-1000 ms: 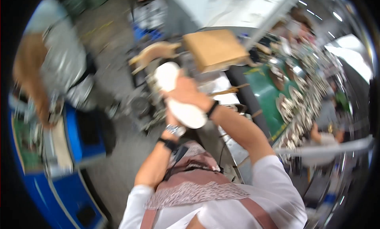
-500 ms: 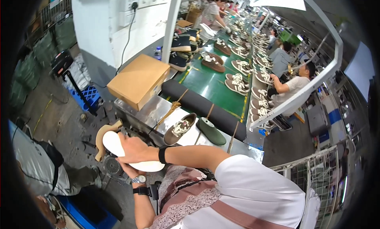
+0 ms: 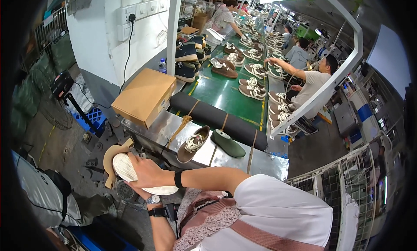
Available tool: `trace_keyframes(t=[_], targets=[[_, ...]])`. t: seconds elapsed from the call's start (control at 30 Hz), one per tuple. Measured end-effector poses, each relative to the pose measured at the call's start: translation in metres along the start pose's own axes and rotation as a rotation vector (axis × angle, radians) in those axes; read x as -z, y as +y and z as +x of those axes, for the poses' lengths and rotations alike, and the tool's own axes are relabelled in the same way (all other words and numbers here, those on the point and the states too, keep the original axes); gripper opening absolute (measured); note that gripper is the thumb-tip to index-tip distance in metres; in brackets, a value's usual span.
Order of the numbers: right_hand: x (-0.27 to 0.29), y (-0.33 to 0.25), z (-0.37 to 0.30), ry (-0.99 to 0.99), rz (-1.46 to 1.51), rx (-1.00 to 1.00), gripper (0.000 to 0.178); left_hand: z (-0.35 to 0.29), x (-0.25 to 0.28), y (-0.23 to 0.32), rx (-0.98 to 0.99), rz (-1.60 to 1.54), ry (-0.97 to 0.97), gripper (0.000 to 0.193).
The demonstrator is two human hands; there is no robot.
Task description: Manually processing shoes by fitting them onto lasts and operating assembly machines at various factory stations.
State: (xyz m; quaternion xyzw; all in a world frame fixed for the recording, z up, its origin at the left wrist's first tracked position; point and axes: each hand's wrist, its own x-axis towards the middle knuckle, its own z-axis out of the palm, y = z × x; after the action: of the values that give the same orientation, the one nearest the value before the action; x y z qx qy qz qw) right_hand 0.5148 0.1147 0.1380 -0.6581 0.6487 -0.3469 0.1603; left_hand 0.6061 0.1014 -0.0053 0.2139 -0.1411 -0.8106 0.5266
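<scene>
Green conveyor belt [image 3: 206,97], largest, with rows of brown shoes [image 3: 252,89] along its right edge. Metal tabletop [image 3: 270,163] at its near end; black roller [image 3: 208,116] along the tabletop's far edge. Cardboard box [image 3: 143,97] at the tabletop's left end; small marks on its side, too small to read.

Right arm bent, forearm nearly level across the tabletop's near edge, black band [image 3: 177,179] at wrist. Right hand [image 3: 150,172] palm down, fingers wrapped over the middle of a white ribbed sole [image 3: 123,166], gripping it. Left forearm runs up from the lower edge of view, wrist under the sole; left hand [image 3: 141,191] below it, fingers mostly hidden, can't tell how closed.

Sole is held tilted off the tabletop's near edge, its left end just beside a curved tan piece [image 3: 108,166]; contact unclear. Near the tabletop's near edge: loose brown shoe [image 3: 193,144], green shoe last [image 3: 228,144] right of it. Smallest: wristwatch [image 3: 153,199] on left wrist, dial unreadable.
</scene>
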Motion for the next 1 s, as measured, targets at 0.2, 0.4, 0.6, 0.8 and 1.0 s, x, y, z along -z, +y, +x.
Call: trace_keyframes(t=[0.2,0.4,0.6,0.8,1.0], targets=[[0.009,-0.012,-0.042,0.054,0.095,0.020,0.092,-0.041,-0.009,0.007,-0.075,0.008,0.095,0.082],[-0.018,0.039,-0.073,-0.016,1.054,-0.579,0.046,-0.127,0.077,0.060,0.351,0.272,0.090,0.074],[-0.067,0.003,-0.017,-0.321,1.532,-0.687,0.048,-0.200,0.066,0.101,0.444,0.593,-0.009,0.064],[0.005,0.034,-0.049,-0.398,1.511,-0.561,0.077,-0.215,0.070,0.094,0.486,0.708,0.163,0.057],[0.110,0.135,-0.130,0.192,0.475,-0.385,0.103,-0.119,0.026,0.004,0.394,1.252,-0.086,0.049]])
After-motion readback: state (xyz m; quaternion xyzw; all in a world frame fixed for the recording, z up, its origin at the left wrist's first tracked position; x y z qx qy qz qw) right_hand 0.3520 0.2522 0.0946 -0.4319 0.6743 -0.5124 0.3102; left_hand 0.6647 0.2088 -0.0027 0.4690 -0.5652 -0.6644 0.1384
